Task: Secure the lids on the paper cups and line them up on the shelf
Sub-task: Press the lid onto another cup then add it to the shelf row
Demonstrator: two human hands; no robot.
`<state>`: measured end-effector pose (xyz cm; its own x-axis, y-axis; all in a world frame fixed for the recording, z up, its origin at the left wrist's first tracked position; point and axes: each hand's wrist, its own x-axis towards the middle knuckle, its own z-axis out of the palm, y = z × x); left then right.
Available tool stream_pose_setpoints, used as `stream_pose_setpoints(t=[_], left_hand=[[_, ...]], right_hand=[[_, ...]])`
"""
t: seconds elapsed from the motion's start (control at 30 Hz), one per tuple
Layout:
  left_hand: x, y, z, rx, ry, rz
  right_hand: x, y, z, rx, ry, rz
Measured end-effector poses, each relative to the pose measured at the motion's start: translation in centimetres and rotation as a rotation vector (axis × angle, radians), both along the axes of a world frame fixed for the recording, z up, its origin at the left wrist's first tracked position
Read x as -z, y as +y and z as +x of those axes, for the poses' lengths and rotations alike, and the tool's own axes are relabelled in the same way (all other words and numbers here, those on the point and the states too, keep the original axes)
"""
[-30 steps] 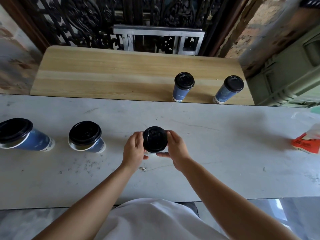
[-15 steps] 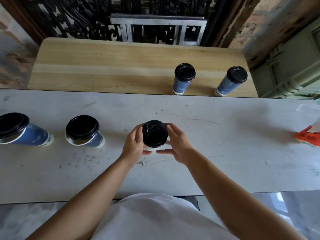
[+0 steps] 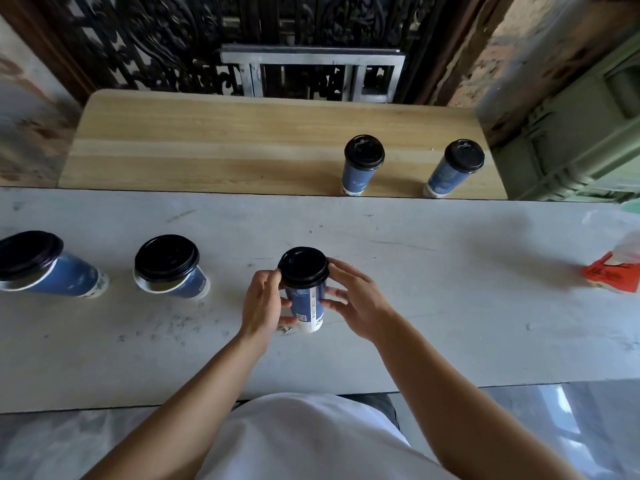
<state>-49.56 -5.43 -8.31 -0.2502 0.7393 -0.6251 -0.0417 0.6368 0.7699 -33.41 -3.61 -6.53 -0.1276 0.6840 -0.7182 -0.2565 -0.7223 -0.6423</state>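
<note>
5 blue paper cups (image 3: 306,306), 5 round black plastic lids (image 3: 303,271), 2 bare hands (image 3: 261,303), 1 pale wooden shelf (image 3: 207,150), 1 red-and-white plastic packet (image 3: 611,277).

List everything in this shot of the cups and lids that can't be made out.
All head view.
- Middle cup: whether its lid is fully seated; the lid's own overhang hides the rim.
- Right hand: gripping or only touching the cup, unclear from this angle.
- Leftmost cup: cut off by the left edge.
- Red packet: blurred, cut off by the right edge; print unreadable.
</note>
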Motion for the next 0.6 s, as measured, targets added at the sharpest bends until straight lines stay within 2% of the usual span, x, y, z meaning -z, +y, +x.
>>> stream_pose_setpoints(t=[0.4, 0.6], left_hand=[[-0.1, 0.3, 0.4, 0.047, 0.087, -0.033], [-0.1, -1.8, 1.6, 0.109, 0.067, 0.099]], right_hand=[[0.1, -0.8, -1.0, 0.012, -0.095, 0.054], [0.6, -2.3, -0.3, 0.003, -0.119, 0.088]])
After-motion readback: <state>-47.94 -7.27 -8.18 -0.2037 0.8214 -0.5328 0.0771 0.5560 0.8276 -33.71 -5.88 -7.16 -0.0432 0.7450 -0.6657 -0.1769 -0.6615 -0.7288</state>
